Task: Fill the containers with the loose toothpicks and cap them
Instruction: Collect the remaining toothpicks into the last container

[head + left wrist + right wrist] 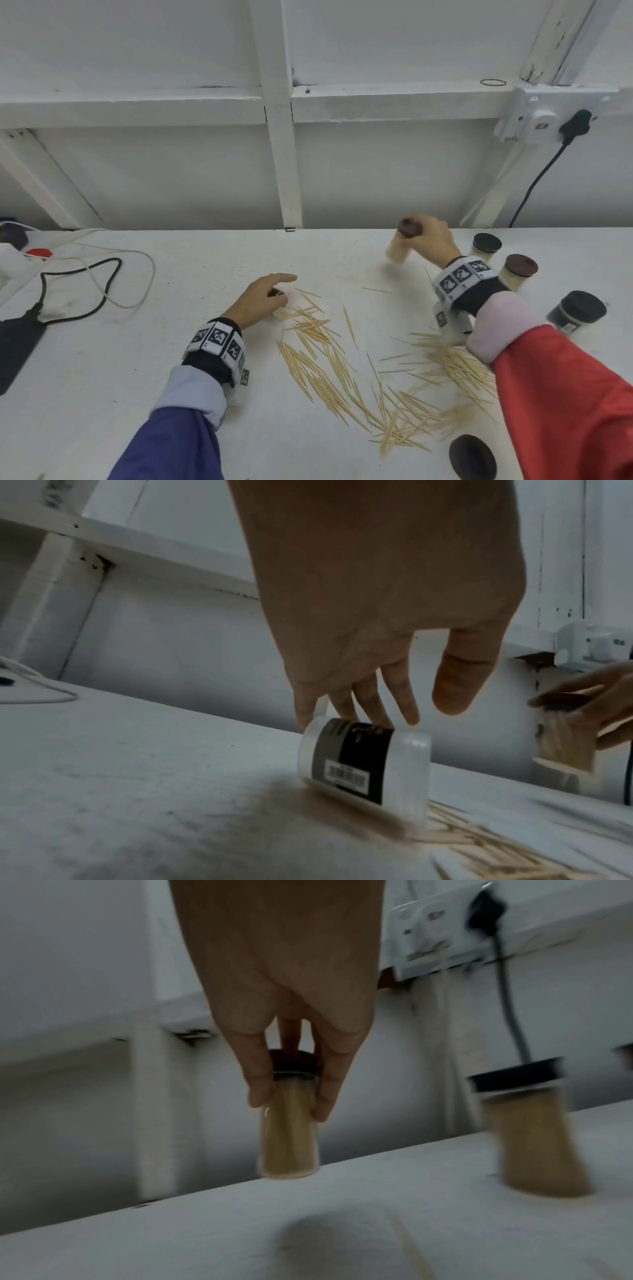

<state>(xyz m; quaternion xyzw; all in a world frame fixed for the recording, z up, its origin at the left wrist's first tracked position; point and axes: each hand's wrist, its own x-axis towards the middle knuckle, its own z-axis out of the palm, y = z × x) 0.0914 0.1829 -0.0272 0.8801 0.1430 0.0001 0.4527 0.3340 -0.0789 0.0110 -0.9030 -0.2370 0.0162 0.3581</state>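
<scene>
Main hazard at the left: a clear empty container (363,764) lying on its side at the far-left edge of the loose toothpicks (325,359), round and free to roll. Touched along its upper back by the fingertips (411,718) of the left hand (260,301), with the thumb held apart and off the plastic; no real grasp, only extended fingers resting on it. Likely to slip away from the pile, or to skid onto the sticks and scatter them, if pressed down without the thumb closing in. Open mouth turned toward the pile, so a careless sweep also apt to shove toothpicks past it rather than in.

Second hazard beyond the pile, toward the wall: a filled container (289,1131) with a brown cap, pinched near the neck by the right hand (428,240), fingers (258,1085) on one side and thumb on the other, narrow around the glass. Tilted in the head view, base at or just above the table (171,308); contact not clear through the blur. Set down at that lean, prone to topple; cap seating impossible to judge from here.

To the right of the pile, three more capped containers (517,274) standing near the right wrist, within knocking reach of the sleeve. Nearer than the pile, a loose dark cap (472,459) lying flat, presumably for the empty container.
</scene>
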